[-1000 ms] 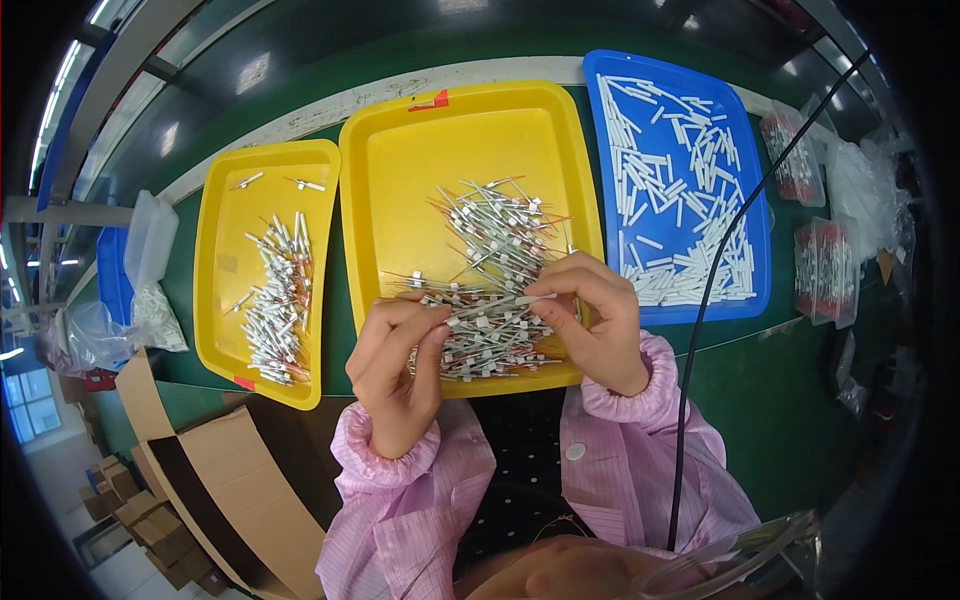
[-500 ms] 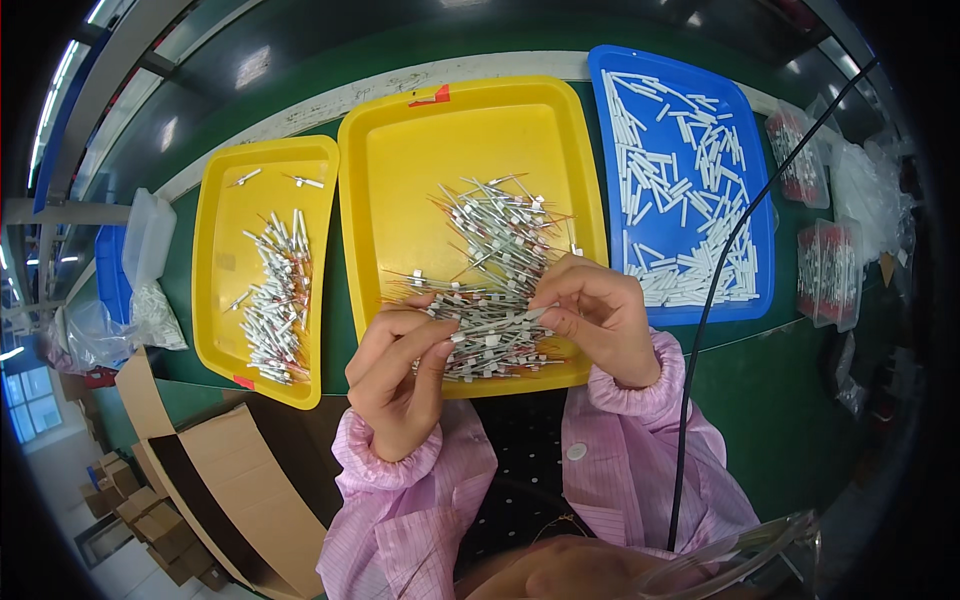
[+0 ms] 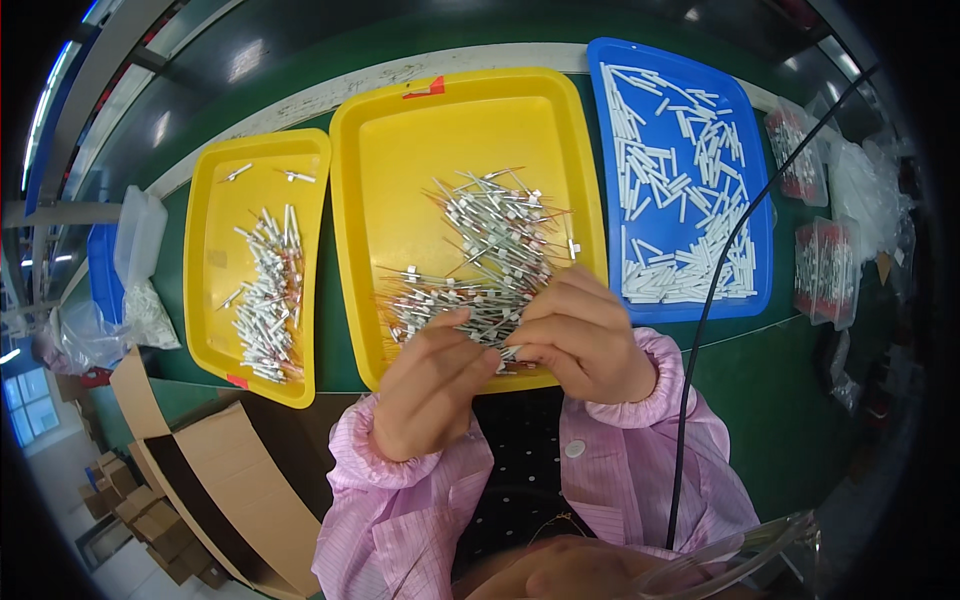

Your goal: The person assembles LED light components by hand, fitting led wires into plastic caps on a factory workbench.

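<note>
Pink sleeves frame two hands meeting at the near edge of a large yellow tray. The right hand has its fingers closed to a pinch, apparently on a small pale piece between the hands; the left hand curls in close beside it, its grip too hidden to tell. The step looks to be close two-handed work on that piece, and the next move calls for steady fingertips and careful alignment. Beyond the knuckles, slim wired parts lie heaped in the tray. At left, a smaller yellow tray holds white-bodied pieces, two apart toward its far end; at right, a blue tray carries scattered white tubes, all on a green worktop.
</note>
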